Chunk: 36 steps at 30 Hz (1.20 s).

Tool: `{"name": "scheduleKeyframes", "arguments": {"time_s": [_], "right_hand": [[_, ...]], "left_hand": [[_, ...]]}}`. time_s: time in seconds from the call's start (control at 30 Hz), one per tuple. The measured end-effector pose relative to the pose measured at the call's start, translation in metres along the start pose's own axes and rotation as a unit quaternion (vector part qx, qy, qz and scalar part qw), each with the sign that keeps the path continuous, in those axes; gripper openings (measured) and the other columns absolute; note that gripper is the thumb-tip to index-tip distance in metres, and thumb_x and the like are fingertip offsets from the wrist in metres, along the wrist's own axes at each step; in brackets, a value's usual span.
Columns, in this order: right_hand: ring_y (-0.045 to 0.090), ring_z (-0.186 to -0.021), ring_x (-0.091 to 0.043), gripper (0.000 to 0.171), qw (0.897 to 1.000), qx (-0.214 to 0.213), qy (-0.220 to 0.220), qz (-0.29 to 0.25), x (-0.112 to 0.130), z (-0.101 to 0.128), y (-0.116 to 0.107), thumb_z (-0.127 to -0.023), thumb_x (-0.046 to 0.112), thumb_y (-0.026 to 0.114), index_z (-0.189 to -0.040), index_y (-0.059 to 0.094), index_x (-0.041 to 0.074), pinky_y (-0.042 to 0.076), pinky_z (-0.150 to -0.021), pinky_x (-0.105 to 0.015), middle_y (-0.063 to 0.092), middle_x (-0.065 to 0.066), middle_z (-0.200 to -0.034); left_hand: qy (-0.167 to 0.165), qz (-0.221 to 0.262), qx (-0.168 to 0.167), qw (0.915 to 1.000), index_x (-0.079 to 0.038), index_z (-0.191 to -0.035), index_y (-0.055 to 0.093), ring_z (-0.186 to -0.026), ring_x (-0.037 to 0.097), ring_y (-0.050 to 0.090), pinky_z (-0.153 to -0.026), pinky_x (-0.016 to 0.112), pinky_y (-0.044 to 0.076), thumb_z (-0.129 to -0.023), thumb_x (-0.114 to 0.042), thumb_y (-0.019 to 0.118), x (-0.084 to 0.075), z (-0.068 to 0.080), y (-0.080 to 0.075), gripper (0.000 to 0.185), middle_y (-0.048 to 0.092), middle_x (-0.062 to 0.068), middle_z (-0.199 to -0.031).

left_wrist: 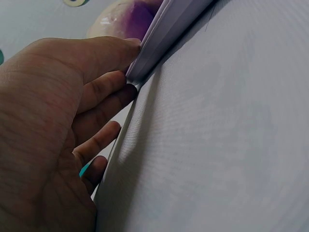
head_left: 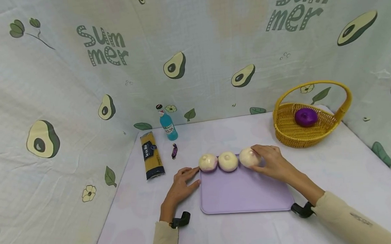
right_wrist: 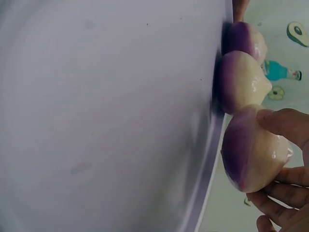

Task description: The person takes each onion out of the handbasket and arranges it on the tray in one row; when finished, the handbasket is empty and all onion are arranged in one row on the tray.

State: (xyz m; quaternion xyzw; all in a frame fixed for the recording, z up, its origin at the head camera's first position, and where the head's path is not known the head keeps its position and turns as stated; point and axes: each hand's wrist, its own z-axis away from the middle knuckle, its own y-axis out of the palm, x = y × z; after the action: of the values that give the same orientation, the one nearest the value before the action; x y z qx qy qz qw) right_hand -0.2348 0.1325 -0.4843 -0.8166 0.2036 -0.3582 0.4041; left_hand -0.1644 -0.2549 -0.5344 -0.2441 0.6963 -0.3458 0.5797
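Note:
My right hand [head_left: 273, 162] grips a white-and-purple turnip [head_left: 249, 157] at the back of the lilac tray [head_left: 243, 195]. In the right wrist view, thumb and fingers hold this turnip [right_wrist: 253, 150] from either side, its purple part turned toward the tray. Two similar turnips stand to its left along the tray's back edge, a middle turnip [head_left: 228, 161] and a left turnip [head_left: 208, 162]. My left hand [head_left: 182, 185] touches the tray's left edge with its fingertips, fingers fairly straight. The left wrist view shows those fingers [left_wrist: 104, 89] against the tray's rim [left_wrist: 152, 41].
At the back right stands a yellow wicker basket [head_left: 291, 142] with a purple round vegetable [head_left: 306, 117] inside. To the left are a pasta packet [head_left: 152, 156], a small purple-wrapped candy [head_left: 174, 151] and a blue bottle [head_left: 168, 126]. A patterned cloth [head_left: 206, 57] hangs behind the table.

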Motion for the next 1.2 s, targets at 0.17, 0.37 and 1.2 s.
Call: {"name": "scheduleKeyframes", "arguments": {"time_s": [0.17, 0.37, 1.2], "right_hand": [[0.053, -0.120, -0.044, 0.068, 1.000, 0.010, 0.008, 0.000, -0.0001, -0.0010, 0.0019, -0.077, 0.023, 0.088, -0.131, 0.057, -0.006, 0.029, -0.099, -0.058, 0.059, -0.026, -0.131], [0.050, -0.124, -0.045, 0.070, 0.999, 0.039, 0.028, -0.003, -0.0005, -0.0027, 0.0037, -0.079, 0.023, 0.086, -0.134, 0.055, -0.006, 0.027, -0.101, -0.059, 0.057, -0.027, -0.134], [0.043, -0.130, -0.047, 0.076, 0.997, 0.053, 0.049, -0.010, -0.0003, 0.0024, 0.0069, -0.083, 0.027, 0.083, -0.141, 0.047, -0.008, 0.026, -0.103, -0.063, 0.049, -0.030, -0.140]], "left_hand": [[0.005, -0.001, -0.005, 1.0000, -0.033, -0.146, 0.052, -0.139, 0.019, 0.035, -0.113, 0.054, 0.022, -0.095, -0.046, 0.065, 0.0011, -0.0002, 0.0009, 0.054, 0.054, -0.015, -0.143], [0.002, 0.005, -0.007, 1.0000, -0.035, -0.146, 0.052, -0.139, 0.018, 0.034, -0.112, 0.055, 0.023, -0.095, -0.049, 0.065, 0.0023, -0.0005, 0.0018, 0.055, 0.055, -0.016, -0.142], [0.000, -0.001, 0.000, 1.0000, -0.035, -0.147, 0.051, -0.139, 0.018, 0.035, -0.112, 0.053, 0.024, -0.095, -0.046, 0.065, 0.0021, -0.0014, 0.0005, 0.055, 0.055, -0.015, -0.142]]}}
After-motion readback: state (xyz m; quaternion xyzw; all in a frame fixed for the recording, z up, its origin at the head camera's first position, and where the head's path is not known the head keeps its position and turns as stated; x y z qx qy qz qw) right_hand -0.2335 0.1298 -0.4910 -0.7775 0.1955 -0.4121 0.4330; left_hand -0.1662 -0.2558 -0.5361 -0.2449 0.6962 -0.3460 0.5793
